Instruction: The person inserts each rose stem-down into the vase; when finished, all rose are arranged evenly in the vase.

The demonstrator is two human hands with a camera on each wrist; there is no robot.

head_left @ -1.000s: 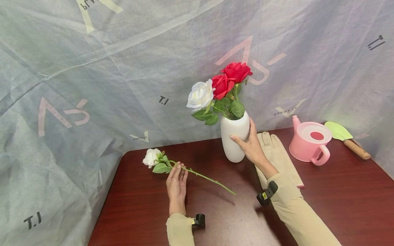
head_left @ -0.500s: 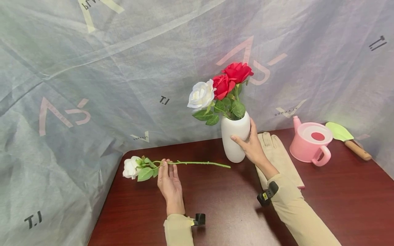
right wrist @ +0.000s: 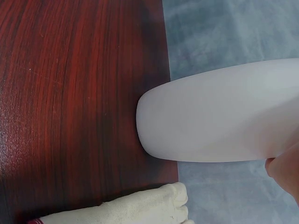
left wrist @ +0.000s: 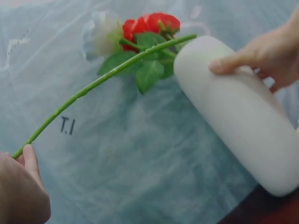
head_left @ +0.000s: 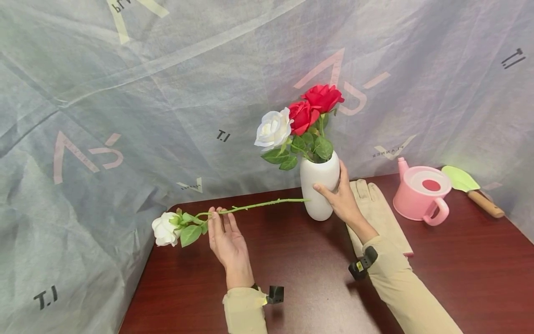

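Observation:
My left hand (head_left: 228, 246) pinches the green stem of a white rose (head_left: 167, 229) near its leaves. The bloom points left, and the bare stem reaches right, its end overlapping the vase in the head view. In the left wrist view the stem (left wrist: 96, 84) slants up to the vase's mouth. My right hand (head_left: 344, 197) grips the side of the white vase (head_left: 313, 183), thumb across its front. The vase stands upright on the table and bears two red roses (head_left: 321, 98) and another white rose (head_left: 273, 130) with green leaves.
Beige gloves (head_left: 381, 222) lie just right of the vase, partly under my right forearm. Farther right are a pink watering can (head_left: 417, 195) and a green trowel (head_left: 460, 178) with a wooden handle. A grey printed cloth (head_left: 187, 93) hangs behind the dark red table (head_left: 300, 287).
My left hand has moved left and slightly up. The rose it holds has turned, its bloom lower and farther left, its stem end swung up toward the vase. My right hand stays on the vase.

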